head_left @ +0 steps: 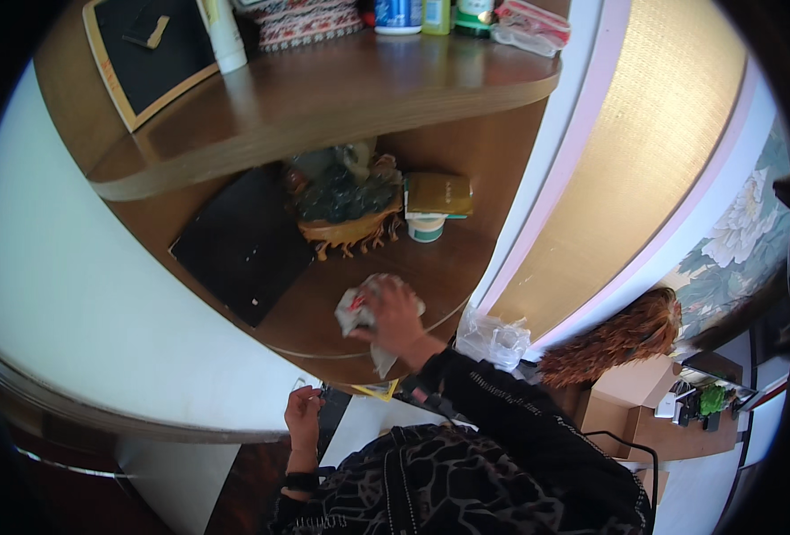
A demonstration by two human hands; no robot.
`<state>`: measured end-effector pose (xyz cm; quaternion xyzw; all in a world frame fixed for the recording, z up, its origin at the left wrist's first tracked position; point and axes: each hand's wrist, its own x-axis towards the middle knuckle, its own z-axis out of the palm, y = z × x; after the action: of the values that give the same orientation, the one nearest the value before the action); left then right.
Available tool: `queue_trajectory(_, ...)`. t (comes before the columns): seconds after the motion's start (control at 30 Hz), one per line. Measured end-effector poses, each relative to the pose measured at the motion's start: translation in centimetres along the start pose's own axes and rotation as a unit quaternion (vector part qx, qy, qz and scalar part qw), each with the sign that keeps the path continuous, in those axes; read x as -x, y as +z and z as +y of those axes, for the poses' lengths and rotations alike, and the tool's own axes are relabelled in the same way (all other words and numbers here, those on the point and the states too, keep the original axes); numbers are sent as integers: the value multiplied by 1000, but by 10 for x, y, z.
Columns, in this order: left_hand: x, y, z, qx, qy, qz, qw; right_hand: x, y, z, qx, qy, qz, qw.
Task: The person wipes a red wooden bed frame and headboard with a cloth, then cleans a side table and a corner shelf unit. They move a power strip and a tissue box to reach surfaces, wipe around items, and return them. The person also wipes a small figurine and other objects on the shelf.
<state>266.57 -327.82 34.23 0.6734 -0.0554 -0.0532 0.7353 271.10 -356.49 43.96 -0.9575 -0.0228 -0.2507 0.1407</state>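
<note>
My right hand presses a crumpled white cloth with red marks onto the lower wooden corner shelf. One end of the cloth hangs over the shelf's rounded front edge. Behind the hand stands a dark green carved ornament on a brown wooden base. To its right, a gold-covered booklet lies on top of a small white and green tub. A black panel leans at the left of the shelf. Low beside the white wall is my left hand, its fingers curled; whether it holds anything is unclear.
The upper shelf overhangs the ornament and bears a framed blackboard, a white tube and several bottles. A clear plastic bag hangs or stands to the right, near a brown feather duster and an open cardboard box.
</note>
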Motion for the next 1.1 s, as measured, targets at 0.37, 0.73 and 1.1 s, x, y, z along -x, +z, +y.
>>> queue_trajectory(0.37, -12, 17, -6, 10, 3, -26, 1000, 18, -35, 65, -30, 36, 6, 999)
queue_trajectory(0.73, -11, 26, 1, -24, -9, -32, 999, 14, -40, 165, 65, 167, 127, 976)
queue_trajectory(1.1, 6, 5, -11, -16, -27, 9, 999, -18, -141, 195, 81, 90, 228, 966)
